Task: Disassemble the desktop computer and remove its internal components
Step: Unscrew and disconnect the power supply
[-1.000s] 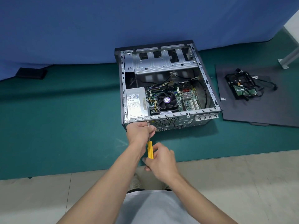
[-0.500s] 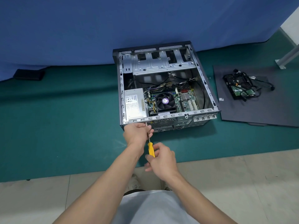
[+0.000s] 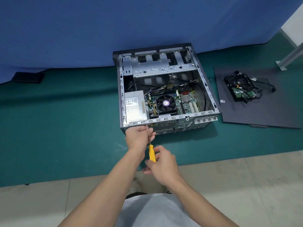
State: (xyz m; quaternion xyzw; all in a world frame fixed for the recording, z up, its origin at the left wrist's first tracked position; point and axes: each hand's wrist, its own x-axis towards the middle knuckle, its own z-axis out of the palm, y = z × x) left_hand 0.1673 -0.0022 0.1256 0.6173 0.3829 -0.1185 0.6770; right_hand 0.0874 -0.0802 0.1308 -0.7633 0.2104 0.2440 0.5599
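At case rear (image 3: 165, 124): screwdriver (image 3: 152, 155) handle is gripped by right hand (image 3: 161, 167); shaft is pinched near the tip by left hand (image 3: 139, 136).

Between the left hand (image 3: 139, 135) and the right hand (image 3: 161, 166), the screwdriver (image 3: 152, 153) has a glossy yellow plastic handle and a bright metal shaft. Just beyond the left hand, the computer case (image 3: 165, 68) is bare, dull-silver sheet metal. Under the hands lies a matt green cloth mat (image 3: 65, 128); nearer than them, smooth pale floor tiles (image 3: 246, 185). Well right of the right hand, a side panel (image 3: 262, 112) looks matt black.
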